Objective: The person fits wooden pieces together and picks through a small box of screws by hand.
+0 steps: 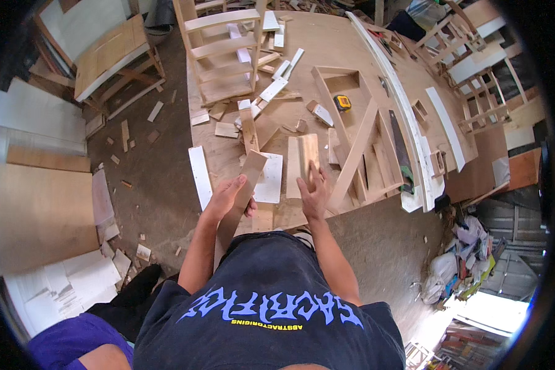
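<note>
My left hand point(230, 196) is closed around a long, flat wooden board point(250, 168), which slants from the tabletop back toward my waist. My right hand point(315, 192) has its thumb and fingers on either side of a short wood block point(308, 149) near the table's front edge. A pale wood piece point(294, 161) lies beside that block. Between my hands, a white square panel point(269, 179) rests on the worktable point(302, 43), partly behind the board.
A slatted wooden frame point(225, 46) stands at the far left of the table. Offcuts point(276, 88) lie near it. To the right are a box-like wooden frame point(351, 132), a yellow tape measure point(342, 103), a handsaw point(401, 145) and long white strips point(407, 117). Another person's purple sleeve point(74, 342) shows at lower left.
</note>
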The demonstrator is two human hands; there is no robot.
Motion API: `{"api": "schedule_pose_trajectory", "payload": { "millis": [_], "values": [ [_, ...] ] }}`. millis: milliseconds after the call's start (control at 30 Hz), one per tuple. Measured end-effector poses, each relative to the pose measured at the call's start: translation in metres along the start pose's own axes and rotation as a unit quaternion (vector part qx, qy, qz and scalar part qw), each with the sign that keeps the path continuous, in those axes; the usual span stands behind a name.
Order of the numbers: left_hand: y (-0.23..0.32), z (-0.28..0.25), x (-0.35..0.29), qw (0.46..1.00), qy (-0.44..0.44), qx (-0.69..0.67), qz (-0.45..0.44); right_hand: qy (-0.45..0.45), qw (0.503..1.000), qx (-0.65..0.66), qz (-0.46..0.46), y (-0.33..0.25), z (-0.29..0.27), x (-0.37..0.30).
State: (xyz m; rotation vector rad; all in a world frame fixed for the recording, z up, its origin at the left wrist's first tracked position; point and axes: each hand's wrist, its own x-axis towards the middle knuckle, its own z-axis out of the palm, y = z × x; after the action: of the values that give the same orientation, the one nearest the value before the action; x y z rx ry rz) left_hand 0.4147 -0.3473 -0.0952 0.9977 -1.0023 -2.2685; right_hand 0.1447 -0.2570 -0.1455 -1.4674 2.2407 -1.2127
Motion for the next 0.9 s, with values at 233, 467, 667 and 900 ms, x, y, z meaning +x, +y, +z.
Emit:
{"api": "schedule_pose_trajectory", "payload": {
  "millis": [233, 467, 667, 900],
  "values": [
    [0.003, -0.013, 0.001, 0.998, 0.000, 0.031, 0.064, -0.081, 0.984, 0.157, 0.012, -0.008, -0.026, -0.034],
    [0.016, 0.001, -0.005, 0.996, -0.010, 0.044, 0.080, -0.079, 0.969, 0.225, -0.069, -0.045, -0.039, -0.013],
    [0.015, 0.005, -0.010, 0.994, 0.008, 0.093, 0.050, -0.165, 0.921, 0.351, -0.036, -0.077, -0.039, -0.004],
    [-0.014, 0.006, 0.000, 0.963, 0.102, 0.215, 0.126, -0.064, 0.963, 0.188, -0.181, -0.089, -0.042, -0.005]
  ]
}}
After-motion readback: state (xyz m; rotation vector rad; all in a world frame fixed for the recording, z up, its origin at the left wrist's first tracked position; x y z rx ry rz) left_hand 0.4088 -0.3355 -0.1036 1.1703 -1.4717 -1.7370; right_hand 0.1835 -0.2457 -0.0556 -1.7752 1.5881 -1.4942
